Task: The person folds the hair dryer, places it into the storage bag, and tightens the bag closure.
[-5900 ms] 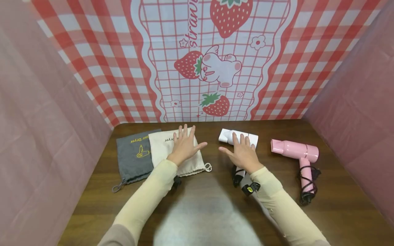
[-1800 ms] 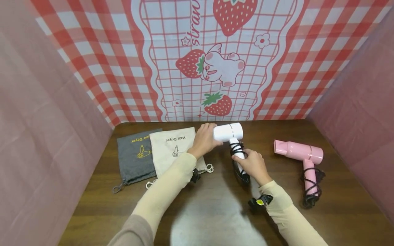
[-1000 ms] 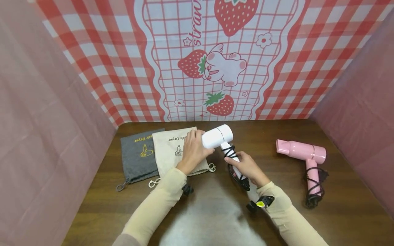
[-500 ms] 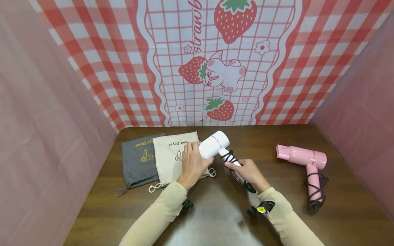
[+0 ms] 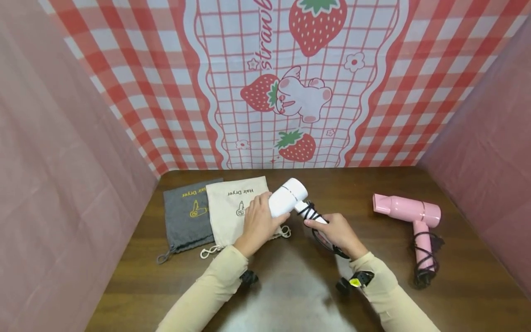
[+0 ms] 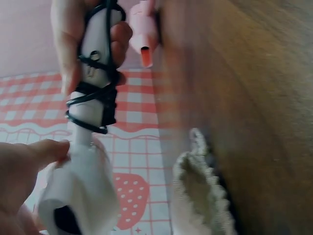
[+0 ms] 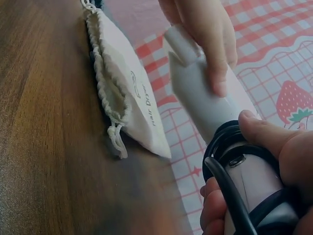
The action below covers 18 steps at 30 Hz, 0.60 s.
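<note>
Both hands hold a white hair dryer [image 5: 286, 198], raised off the table with its barrel tilted. My left hand [image 5: 258, 223] grips the nozzle end of the barrel; in the right wrist view its thumb lies along the white casing [image 7: 203, 93]. My right hand [image 5: 338, 234] wraps the handle, which has a black cord [image 6: 93, 100] wound round it. Most of the handle's lower part is hidden by that hand in the head view. Just behind my left hand lies a cream drawstring bag [image 5: 226, 216] printed "Hair Dryer", its gathered mouth [image 7: 110, 73] facing the person.
A grey drawstring bag [image 5: 184, 226] with yellow print lies partly under the cream one. To the right, a pink hair dryer [image 5: 406, 210] with a black cord rests on the wooden table [image 5: 137, 281]. Pink cloth walls [image 5: 485, 161] and a checked strawberry backdrop [image 5: 232, 115] enclose the table.
Earlier both hands were spread flat, over the cream bag and the white hair dryer. They have since taken hold of the hair dryer, lifted it, carried it left and tilted it.
</note>
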{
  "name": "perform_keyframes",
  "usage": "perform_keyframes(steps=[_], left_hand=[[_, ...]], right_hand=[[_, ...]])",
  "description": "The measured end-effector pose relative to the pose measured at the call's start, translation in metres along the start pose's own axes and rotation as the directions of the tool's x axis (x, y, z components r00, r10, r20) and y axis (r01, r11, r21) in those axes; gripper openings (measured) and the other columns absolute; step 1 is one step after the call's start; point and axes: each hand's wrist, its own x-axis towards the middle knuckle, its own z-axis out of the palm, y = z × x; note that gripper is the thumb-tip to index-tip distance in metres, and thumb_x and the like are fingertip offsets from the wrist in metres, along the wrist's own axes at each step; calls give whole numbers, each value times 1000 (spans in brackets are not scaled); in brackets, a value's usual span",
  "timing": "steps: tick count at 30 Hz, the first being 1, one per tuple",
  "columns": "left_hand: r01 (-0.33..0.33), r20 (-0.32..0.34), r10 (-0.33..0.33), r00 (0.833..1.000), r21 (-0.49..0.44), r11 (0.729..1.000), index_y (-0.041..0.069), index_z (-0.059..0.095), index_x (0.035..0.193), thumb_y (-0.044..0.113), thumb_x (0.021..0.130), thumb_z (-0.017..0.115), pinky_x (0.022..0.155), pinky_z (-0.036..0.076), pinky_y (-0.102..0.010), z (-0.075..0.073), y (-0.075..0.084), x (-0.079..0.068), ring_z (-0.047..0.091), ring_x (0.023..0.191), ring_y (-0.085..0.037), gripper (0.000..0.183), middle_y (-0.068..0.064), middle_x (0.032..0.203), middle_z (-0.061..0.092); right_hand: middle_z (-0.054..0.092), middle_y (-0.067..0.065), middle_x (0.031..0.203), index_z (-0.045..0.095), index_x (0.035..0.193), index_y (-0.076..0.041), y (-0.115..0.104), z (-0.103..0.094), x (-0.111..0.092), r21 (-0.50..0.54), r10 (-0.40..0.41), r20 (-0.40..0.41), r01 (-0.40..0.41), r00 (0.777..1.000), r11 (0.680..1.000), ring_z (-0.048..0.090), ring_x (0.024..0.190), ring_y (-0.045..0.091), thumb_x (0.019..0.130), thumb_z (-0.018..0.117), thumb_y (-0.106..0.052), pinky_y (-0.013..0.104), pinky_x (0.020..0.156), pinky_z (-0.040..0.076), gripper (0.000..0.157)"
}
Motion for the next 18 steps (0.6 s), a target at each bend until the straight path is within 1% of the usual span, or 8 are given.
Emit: perform_keyframes(steps=[2, 4, 6, 9, 15, 18], left_hand=[[21, 58, -18, 998, -54, 998, 4, 51, 129, 48, 80, 75, 82, 48, -42, -4, 1, 4, 59, 100, -29, 69, -16, 114, 62], [57, 123, -42, 992, -114, 992, 4, 50, 130, 48, 84, 71, 83, 49, -43, -7, 1, 8, 60, 100, -30, 67, -16, 116, 62], [101, 193, -69, 979, -164, 981, 5, 49, 133, 48, 86, 68, 83, 49, -43, -10, 1, 12, 60, 101, -30, 67, -17, 120, 62], [158, 282, -94, 955, -210, 965, 6, 46, 137, 49, 88, 66, 82, 51, -41, -13, 0, 17, 61, 99, -29, 68, -17, 123, 62], [217, 387, -106, 916, -255, 942, 8, 40, 143, 51, 89, 63, 70, 51, -33, -16, 0, 25, 63, 91, -29, 73, -21, 118, 63], [253, 437, -117, 892, -267, 930, 9, 38, 145, 52, 89, 63, 63, 50, -31, -16, -1, 27, 63, 85, -27, 75, -20, 113, 64]], right_hand=[[49, -2, 51, 58, 69, -4, 0, 0, -1, -38, -17, 2, 17, 1000, 999, 46, 47, 12, 82, 74, -45, 26, 46, 38, 46], [49, -2, 52, 58, 69, -4, 0, 0, -2, -74, -34, 8, 35, 999, 997, 46, 47, 12, 83, 74, -44, 25, 47, 39, 44], [48, -3, 53, 58, 69, -5, -1, 1, -4, -95, -52, 11, 53, 999, 994, 46, 47, 11, 82, 74, -42, 25, 47, 39, 43], [47, -3, 53, 57, 68, -5, -2, 3, -6, -110, -71, 5, 71, 997, 991, 45, 47, 11, 82, 75, -40, 25, 47, 39, 42], [48, -3, 53, 58, 69, -4, -5, 0, -9, -127, -115, -4, 113, 993, 985, 46, 47, 12, 81, 77, -40, 26, 46, 40, 42], [49, -3, 53, 59, 69, -4, -6, -2, -10, -159, -139, 7, 138, 990, 978, 46, 47, 12, 80, 78, -40, 27, 46, 40, 42]])
